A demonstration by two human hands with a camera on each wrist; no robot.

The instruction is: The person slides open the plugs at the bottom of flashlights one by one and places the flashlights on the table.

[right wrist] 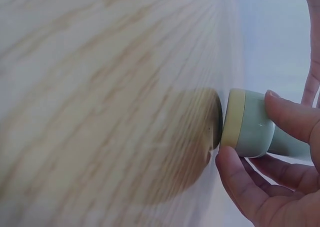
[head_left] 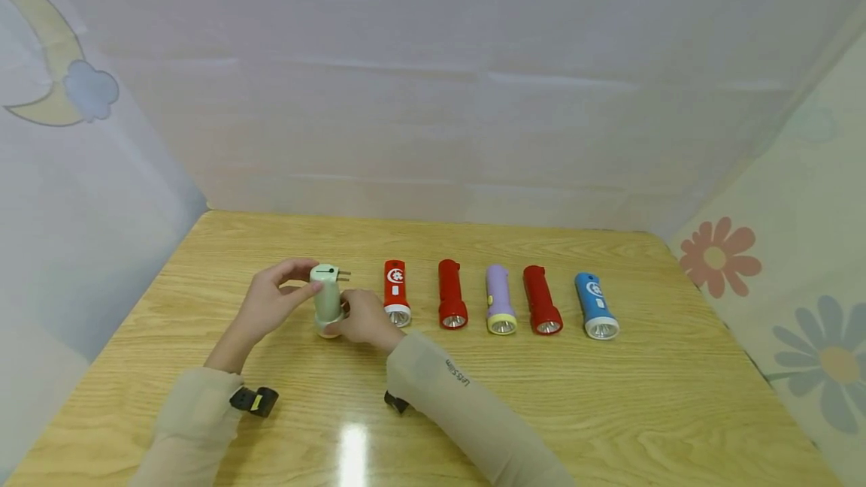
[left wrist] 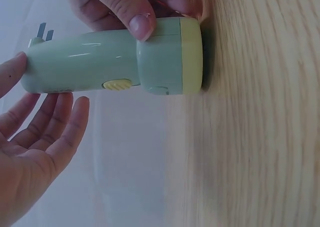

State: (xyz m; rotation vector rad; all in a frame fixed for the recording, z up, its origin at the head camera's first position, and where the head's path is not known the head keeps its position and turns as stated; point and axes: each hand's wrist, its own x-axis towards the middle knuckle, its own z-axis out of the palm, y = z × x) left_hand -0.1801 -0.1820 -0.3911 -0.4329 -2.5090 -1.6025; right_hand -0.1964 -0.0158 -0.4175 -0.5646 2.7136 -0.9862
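A pale green flashlight [head_left: 328, 297] with a yellow rim stands upright, lens end down, close over the table. Two metal plug prongs [head_left: 343, 276] stick out to the right near its top, and a ribbed yellow switch [left wrist: 117, 84] shows on its side. My left hand [head_left: 274, 299] holds the upper end, thumb on one side and fingers round the other. Lower down, my right hand [head_left: 365, 319] grips the wide head, as the right wrist view also shows, with fingers [right wrist: 287, 114] at the rim and body. The lens faces the tabletop and is hidden.
Right of the hands, several flashlights lie in a row, lenses toward me: a red and white one [head_left: 395, 288], a red one [head_left: 449, 288], a purple and yellow one [head_left: 498, 291], another red one [head_left: 539, 294] and a blue one [head_left: 592, 295]. Cloth walls [head_left: 433, 134] border the wooden table [head_left: 609, 412].
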